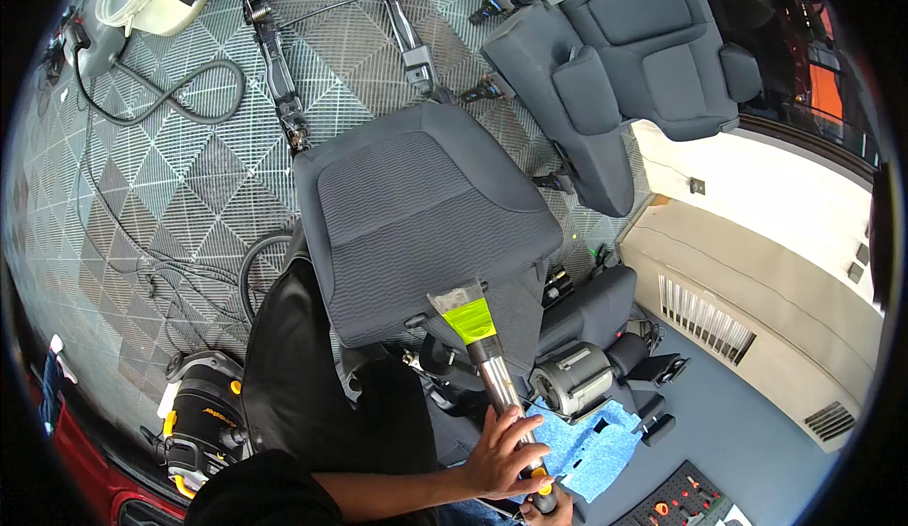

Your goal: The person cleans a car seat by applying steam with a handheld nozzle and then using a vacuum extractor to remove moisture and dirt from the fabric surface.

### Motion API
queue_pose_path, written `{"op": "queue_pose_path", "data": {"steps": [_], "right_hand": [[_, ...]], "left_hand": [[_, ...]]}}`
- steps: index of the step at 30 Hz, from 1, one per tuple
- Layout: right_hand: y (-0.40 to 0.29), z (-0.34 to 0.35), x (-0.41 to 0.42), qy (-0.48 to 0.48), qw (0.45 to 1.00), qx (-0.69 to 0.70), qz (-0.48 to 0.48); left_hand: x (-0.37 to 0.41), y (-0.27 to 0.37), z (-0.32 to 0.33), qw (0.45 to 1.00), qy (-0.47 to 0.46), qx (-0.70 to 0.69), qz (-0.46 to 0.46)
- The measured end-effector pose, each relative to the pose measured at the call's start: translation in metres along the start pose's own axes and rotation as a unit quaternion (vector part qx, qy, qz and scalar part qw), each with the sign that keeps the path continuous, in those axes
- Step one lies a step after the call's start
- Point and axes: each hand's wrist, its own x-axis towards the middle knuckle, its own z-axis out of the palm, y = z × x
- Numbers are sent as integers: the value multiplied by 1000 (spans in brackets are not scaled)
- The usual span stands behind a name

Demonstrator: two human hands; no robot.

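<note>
My left hand point(507, 451) lies over the metal tube of an extractor vacuum wand point(499, 380), its fingers spread and its thumb by a yellow button. At the lower end of the wand, my right hand point(552, 509) grips the dark handle and is partly cut off by the frame. The wand's clear nozzle point(457, 297), wrapped with lime-green tape point(470, 320), is over the near edge of a grey fabric car seat cushion point(418, 221). I cannot tell whether the nozzle touches the fabric. The seat lies tipped, with its metal rails point(408, 47) beyond it.
More removed car seats point(638, 50) stand at upper right. A grey air blower point(573, 378) sits beside a blue towel point(596, 448). A black-and-yellow vacuum point(206, 412) is at lower left. Hoses and cords point(170, 263) cross the tiled grate floor, near a white bucket point(145, 1).
</note>
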Motion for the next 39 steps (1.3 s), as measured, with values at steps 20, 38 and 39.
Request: {"op": "queue_pose_path", "data": {"steps": [20,38,39], "right_hand": [[-248,102,146,-187,965,-179,-40],[-326,363,396,-213,932,-286,-64],[-326,363,396,-211,931,-292,-62]], "left_hand": [[272,-114,-163,961,-168,177,133],[336,-369,-296,967,39,197,-155],[334,-371,-294,969,53,193,-147]]}}
